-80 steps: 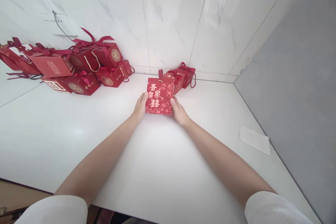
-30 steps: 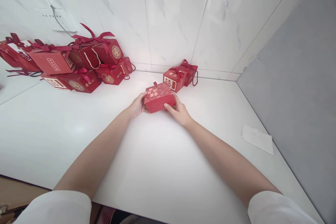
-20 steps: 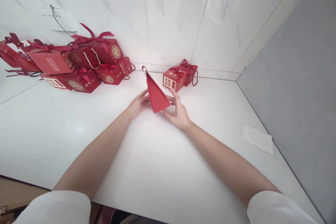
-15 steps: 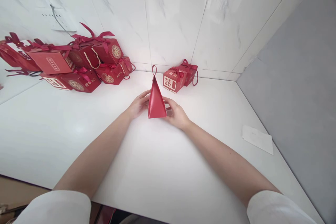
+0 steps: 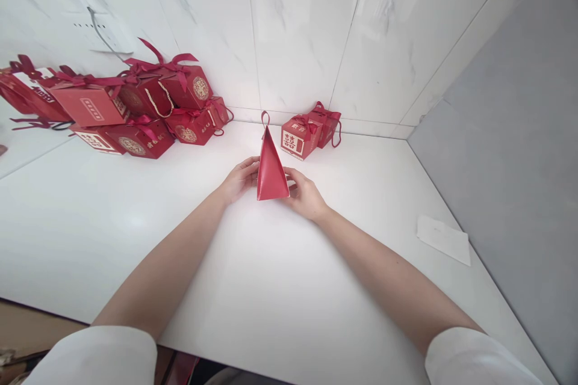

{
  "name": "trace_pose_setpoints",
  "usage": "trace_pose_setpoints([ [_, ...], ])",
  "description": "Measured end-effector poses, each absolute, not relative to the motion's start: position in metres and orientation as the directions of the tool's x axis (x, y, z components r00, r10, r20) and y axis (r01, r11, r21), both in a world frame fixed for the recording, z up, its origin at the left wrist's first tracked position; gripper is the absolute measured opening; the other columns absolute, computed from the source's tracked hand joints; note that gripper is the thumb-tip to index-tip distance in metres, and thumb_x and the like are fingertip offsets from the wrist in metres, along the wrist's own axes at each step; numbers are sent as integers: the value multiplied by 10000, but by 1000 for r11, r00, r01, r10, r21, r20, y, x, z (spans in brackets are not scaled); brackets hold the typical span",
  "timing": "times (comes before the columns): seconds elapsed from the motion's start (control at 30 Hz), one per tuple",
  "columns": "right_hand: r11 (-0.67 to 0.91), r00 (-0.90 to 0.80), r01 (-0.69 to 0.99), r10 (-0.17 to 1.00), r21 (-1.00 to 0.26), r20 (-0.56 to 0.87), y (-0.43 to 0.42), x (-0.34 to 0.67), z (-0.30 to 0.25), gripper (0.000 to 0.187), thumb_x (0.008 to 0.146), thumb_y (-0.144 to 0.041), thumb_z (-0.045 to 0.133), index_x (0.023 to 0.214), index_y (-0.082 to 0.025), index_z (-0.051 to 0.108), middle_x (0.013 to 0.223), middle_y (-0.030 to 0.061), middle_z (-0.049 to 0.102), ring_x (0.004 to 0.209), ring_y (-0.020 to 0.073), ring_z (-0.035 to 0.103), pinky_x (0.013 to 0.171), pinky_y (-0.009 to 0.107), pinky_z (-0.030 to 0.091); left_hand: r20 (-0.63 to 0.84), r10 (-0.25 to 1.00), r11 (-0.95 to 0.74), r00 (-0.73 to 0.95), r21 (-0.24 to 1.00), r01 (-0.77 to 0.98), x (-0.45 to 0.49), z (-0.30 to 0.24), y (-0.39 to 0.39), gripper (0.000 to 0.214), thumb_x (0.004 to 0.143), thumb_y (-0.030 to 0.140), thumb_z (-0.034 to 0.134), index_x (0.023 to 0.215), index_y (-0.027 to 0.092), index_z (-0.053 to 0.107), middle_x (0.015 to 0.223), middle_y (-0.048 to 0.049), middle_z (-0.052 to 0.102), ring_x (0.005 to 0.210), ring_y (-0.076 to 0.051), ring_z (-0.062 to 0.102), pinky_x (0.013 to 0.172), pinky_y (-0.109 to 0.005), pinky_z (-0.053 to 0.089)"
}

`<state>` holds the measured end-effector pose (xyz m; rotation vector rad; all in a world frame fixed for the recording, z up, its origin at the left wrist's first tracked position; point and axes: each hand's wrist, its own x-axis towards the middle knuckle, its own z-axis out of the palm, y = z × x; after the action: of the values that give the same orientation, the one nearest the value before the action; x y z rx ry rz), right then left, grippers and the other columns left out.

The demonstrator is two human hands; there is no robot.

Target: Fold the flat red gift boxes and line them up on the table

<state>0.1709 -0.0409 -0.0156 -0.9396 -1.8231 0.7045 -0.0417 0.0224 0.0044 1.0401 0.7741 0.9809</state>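
A red paper gift bag stands upright on the white table, seen side-on as a narrow triangle with a small ribbon loop at its top. My left hand presses against its left face, fingers curled round it. My right hand grips its right face from the other side. Both hands rest low on the tabletop near the bag's base.
A pile of red gift boxes with ribbons lies at the back left against the tiled wall. Two small red boxes stand just behind the bag. A white paper slip lies at the right by the grey wall.
The bag was held flat facing me, then tipped down, then turned edge-on and stood upright. Over the last half second it has hardly moved.
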Motion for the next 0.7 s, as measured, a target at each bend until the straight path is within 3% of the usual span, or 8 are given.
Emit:
trace_pose_setpoints([
  [0.7, 531, -268, 334, 846, -779, 461, -40, 171, -15, 613, 779, -299, 692, 1354, -234, 491, 1302, 90, 598, 1028, 233, 649, 809, 372, 577, -73, 911, 202, 406, 937, -285, -43, 5, 22, 411, 796, 257, 700, 1193, 151, 670, 1074, -122, 731, 882, -221, 713, 757, -295, 578],
])
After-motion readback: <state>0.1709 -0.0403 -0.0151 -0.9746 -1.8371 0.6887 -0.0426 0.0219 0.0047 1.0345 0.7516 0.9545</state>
